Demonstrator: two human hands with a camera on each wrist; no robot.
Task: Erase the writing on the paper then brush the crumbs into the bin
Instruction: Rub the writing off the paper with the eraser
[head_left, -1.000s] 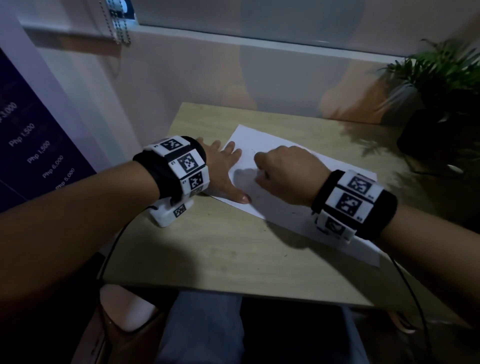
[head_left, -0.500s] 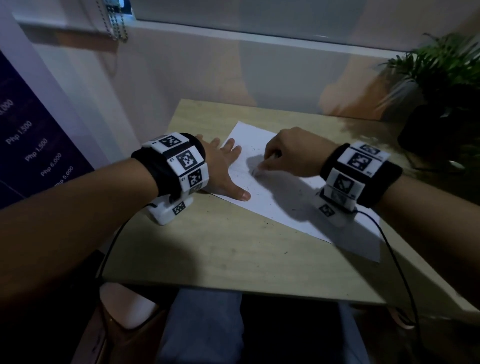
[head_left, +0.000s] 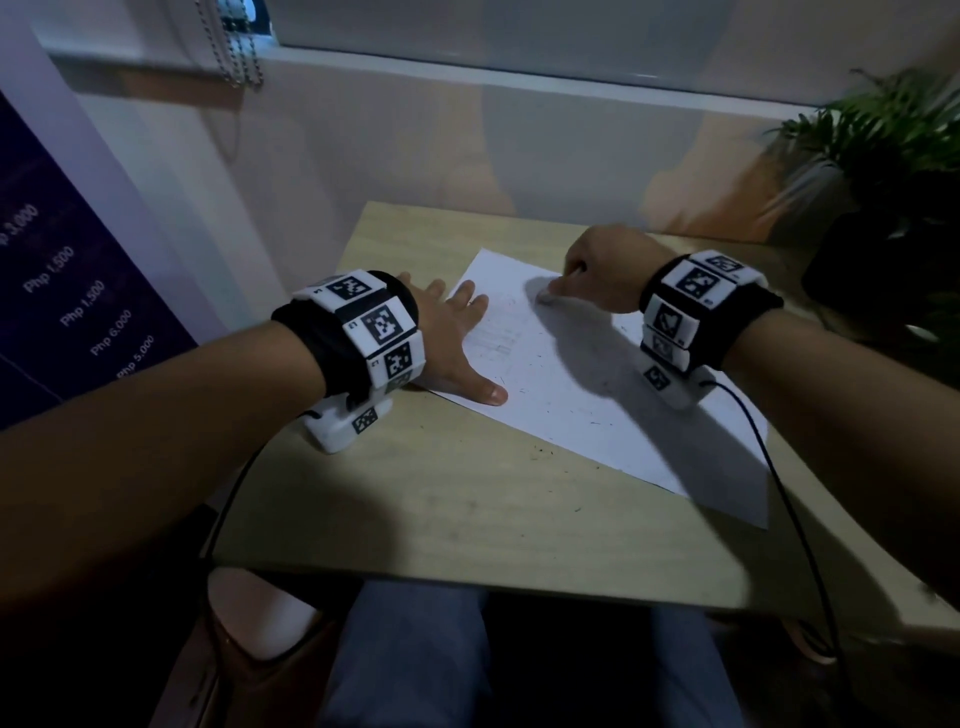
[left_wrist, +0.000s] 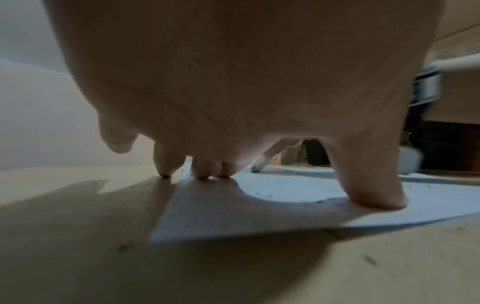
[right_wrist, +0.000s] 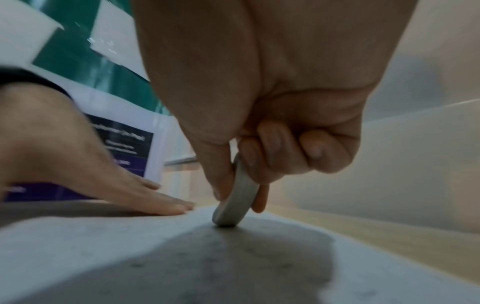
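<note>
Since a second ago the right hand (head_left: 605, 270) has travelled from the middle of the paper (head_left: 566, 395) up toward its far edge, carrying the eraser (right_wrist: 237, 202) with it; the left hand (head_left: 447, 338) has stayed put. The paper lies slantwise on the table (head_left: 467, 509), its long axis running from far-left to near-right, with dark crumbs (head_left: 540, 451) scattered over the sheet and onto the wood beside its near edge. Faint writing seems to remain just left of the eraser, between the two hands, though the dim head view makes that hard to confirm; if so, the next strokes run leftward, and the right hand is the nearer one. That hand is closed tight, thumb and fingers pinching a flat, rounded grey eraser on edge, its lower rim touching the sheet. The left hand lies flat, fingers straight and spread, thumb and two fingertips pressing the paper's left margin. No bin is identifiable in any view
</note>
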